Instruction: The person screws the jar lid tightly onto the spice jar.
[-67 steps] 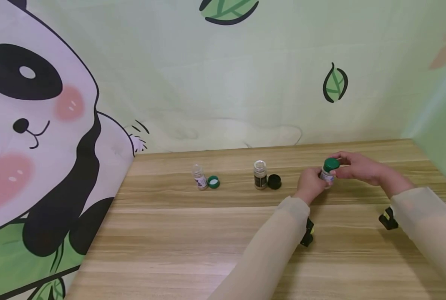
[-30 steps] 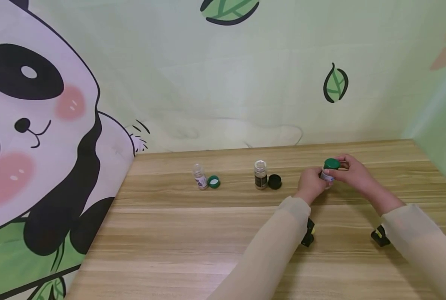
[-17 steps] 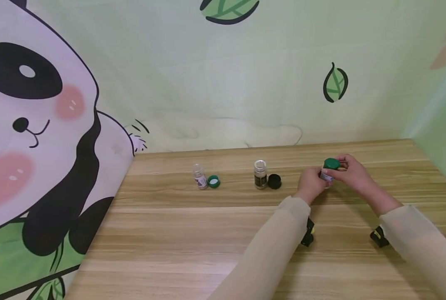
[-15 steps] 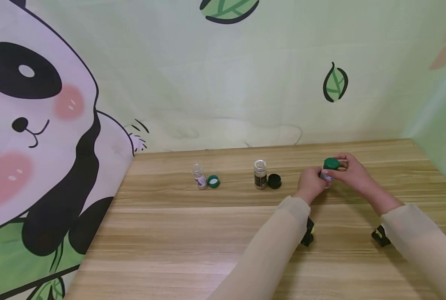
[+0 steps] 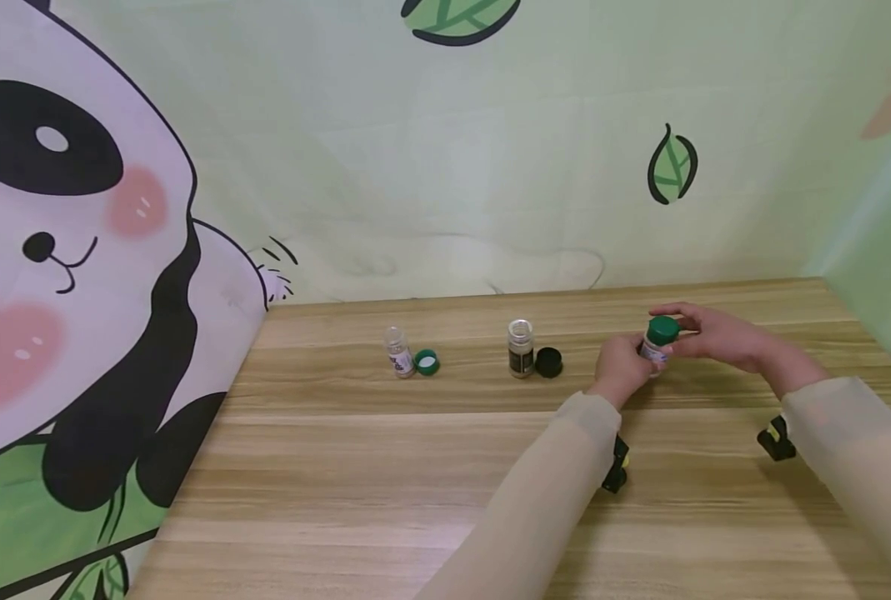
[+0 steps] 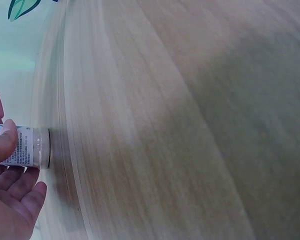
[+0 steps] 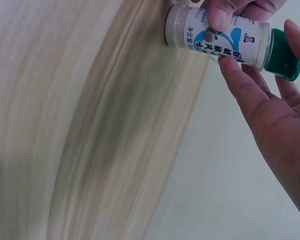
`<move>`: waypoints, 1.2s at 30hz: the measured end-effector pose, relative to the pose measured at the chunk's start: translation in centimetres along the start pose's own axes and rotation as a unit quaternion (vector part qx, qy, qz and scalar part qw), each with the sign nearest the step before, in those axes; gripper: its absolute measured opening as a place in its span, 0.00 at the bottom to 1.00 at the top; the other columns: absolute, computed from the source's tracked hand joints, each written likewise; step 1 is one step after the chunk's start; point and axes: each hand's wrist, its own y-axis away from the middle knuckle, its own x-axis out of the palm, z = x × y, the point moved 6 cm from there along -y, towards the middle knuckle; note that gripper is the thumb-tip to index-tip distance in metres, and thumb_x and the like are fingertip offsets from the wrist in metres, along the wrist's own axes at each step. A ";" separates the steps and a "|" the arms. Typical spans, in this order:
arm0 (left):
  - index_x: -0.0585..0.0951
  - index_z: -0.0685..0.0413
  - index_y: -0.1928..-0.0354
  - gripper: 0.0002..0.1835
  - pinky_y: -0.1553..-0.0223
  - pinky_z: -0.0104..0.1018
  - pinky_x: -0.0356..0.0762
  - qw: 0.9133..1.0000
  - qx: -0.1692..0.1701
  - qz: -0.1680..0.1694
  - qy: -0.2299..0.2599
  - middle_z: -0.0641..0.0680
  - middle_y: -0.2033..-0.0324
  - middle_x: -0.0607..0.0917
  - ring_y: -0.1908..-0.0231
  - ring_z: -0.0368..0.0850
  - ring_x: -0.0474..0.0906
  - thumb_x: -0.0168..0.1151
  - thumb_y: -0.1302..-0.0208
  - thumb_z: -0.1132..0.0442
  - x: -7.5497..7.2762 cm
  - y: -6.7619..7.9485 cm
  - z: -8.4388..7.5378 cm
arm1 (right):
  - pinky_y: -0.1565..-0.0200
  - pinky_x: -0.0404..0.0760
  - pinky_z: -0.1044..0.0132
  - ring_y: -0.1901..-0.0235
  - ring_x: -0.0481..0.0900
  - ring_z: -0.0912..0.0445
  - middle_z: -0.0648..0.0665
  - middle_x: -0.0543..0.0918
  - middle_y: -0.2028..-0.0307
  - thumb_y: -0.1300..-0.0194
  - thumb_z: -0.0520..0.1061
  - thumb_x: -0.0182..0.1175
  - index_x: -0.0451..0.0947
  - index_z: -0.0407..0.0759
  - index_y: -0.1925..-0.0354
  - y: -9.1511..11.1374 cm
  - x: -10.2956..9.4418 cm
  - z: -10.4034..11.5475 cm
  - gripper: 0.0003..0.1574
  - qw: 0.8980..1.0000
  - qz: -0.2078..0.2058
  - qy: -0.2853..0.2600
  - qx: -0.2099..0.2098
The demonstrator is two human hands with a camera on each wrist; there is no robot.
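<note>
My left hand (image 5: 619,367) grips a small clear spice jar (image 7: 190,27) by its white and blue label. The jar stands upright at the right of the table, a green cap (image 5: 663,330) on top. In the left wrist view, the thumb lies across the label and the other fingers support the far side. My right hand (image 5: 723,337) is beside the cap, fingers spread and extended loosely around it. The right wrist view shows its thumb (image 7: 296,42) near the cap's side and its fingers by the jar's neck.
Left of the hands stands an uncapped jar with a dark label (image 5: 520,354), a black cap (image 5: 548,362) beside it. Farther left is another uncapped clear jar (image 5: 399,354) with a green cap (image 5: 426,362) lying next to it. A printed panda cloth (image 5: 445,167) hangs behind the wooden table (image 5: 385,492).
The right hand, whose fingers and thumb were closed around the green cap half a second ago, has loosened and swung outward to the right. The left hand keeps its place on the jar.
</note>
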 end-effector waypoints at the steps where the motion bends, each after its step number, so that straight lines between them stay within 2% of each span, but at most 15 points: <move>1: 0.86 0.46 0.48 0.20 0.53 0.22 0.75 1.000 0.000 0.000 -0.001 0.46 0.57 0.90 0.56 0.34 0.83 0.74 0.43 0.58 0.0 0.0 0.0 | 0.42 0.76 0.47 0.38 0.71 0.36 0.22 0.67 0.35 0.31 0.42 0.59 0.53 0.35 0.27 0.0 0.0 0.0 0.41 1.000 0.004 0.002 0.001; 4: 0.86 0.47 0.48 0.19 0.52 0.22 0.75 1.000 -0.004 0.003 0.006 0.45 0.57 0.90 0.56 0.34 0.83 0.74 0.43 0.59 0.0 0.1 0.0 | 0.42 0.75 0.44 0.38 0.71 0.35 0.22 0.67 0.36 0.30 0.42 0.58 0.53 0.34 0.28 0.0 0.0 0.1 0.40 1.000 0.012 0.005 0.000; 14: 0.86 0.45 0.48 0.19 0.52 0.22 0.76 1.000 -0.008 0.006 0.000 0.44 0.56 0.90 0.55 0.34 0.83 0.73 0.43 0.58 0.3 0.2 0.1 | 0.42 0.75 0.47 0.41 0.73 0.40 0.24 0.68 0.37 0.31 0.43 0.59 0.55 0.36 0.28 0.0 0.0 0.0 0.40 0.999 0.027 -0.014 0.011; 21: 0.85 0.44 0.47 0.20 0.51 0.23 0.76 1.000 -0.008 0.005 -0.005 0.44 0.56 0.90 0.55 0.34 0.83 0.73 0.43 0.58 0.4 -0.1 0.1 | 0.42 0.76 0.47 0.40 0.72 0.38 0.24 0.67 0.36 0.30 0.44 0.58 0.55 0.35 0.29 0.0 -0.1 0.1 0.38 1.000 0.024 -0.012 0.013; 29: 0.86 0.46 0.48 0.19 0.51 0.23 0.76 1.000 -0.006 0.003 0.010 0.45 0.56 0.90 0.56 0.34 0.83 0.73 0.43 0.59 0.3 -0.1 0.2 | 0.42 0.76 0.45 0.40 0.71 0.38 0.25 0.67 0.36 0.30 0.44 0.58 0.57 0.36 0.29 0.0 -0.1 0.1 0.37 1.000 0.020 -0.007 0.010; 36: 0.86 0.46 0.49 0.19 0.53 0.22 0.75 1.000 0.001 -0.002 0.005 0.44 0.57 0.90 0.57 0.33 0.83 0.74 0.44 0.58 0.3 -0.1 0.1 | 0.46 0.77 0.55 0.43 0.73 0.43 0.26 0.68 0.38 0.30 0.42 0.57 0.58 0.34 0.31 -0.1 -0.1 0.1 0.35 1.000 0.007 -0.015 0.007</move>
